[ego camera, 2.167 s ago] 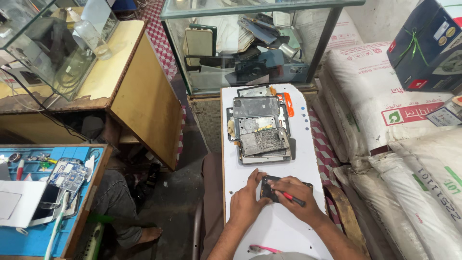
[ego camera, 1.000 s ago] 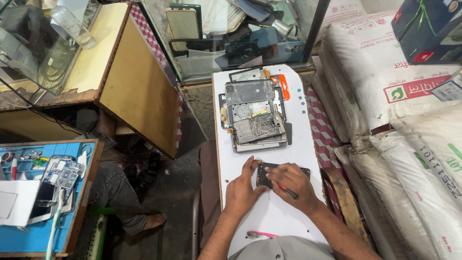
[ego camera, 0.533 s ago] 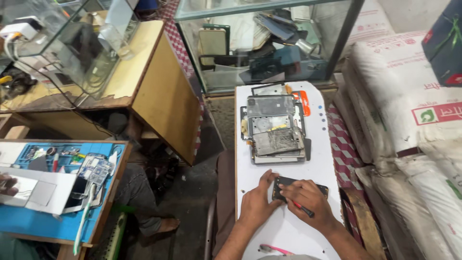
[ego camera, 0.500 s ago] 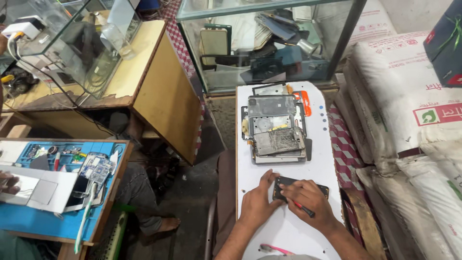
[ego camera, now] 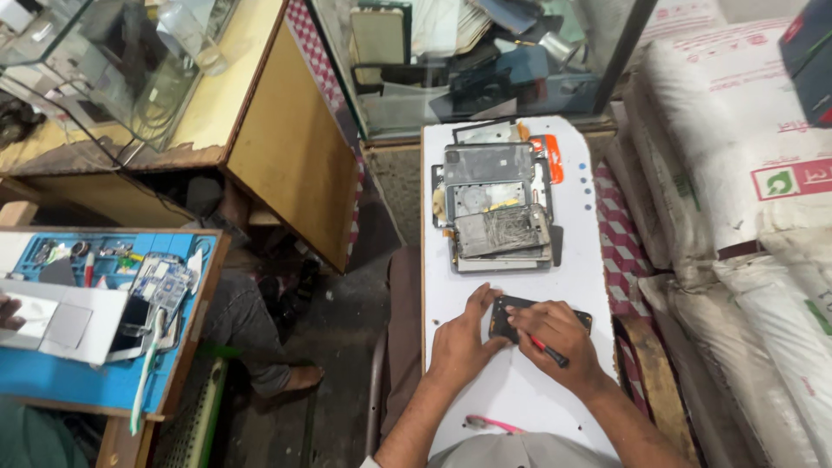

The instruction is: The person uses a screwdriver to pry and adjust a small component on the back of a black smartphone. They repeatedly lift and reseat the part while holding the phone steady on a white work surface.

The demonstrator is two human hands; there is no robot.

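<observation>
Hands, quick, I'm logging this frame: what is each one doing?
Left hand: fingers closed on the dark phone, steadying it on the white table.
Right hand: gripping a red-handled screwdriver at the phone.

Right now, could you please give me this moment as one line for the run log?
left hand: steadies dark phone | right hand: holds red-handled tool at phone | surface: white board | beyond: stack of phone parts

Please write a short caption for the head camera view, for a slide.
Both hands, left hand and right hand, hold a dark phone on a white table.
</observation>
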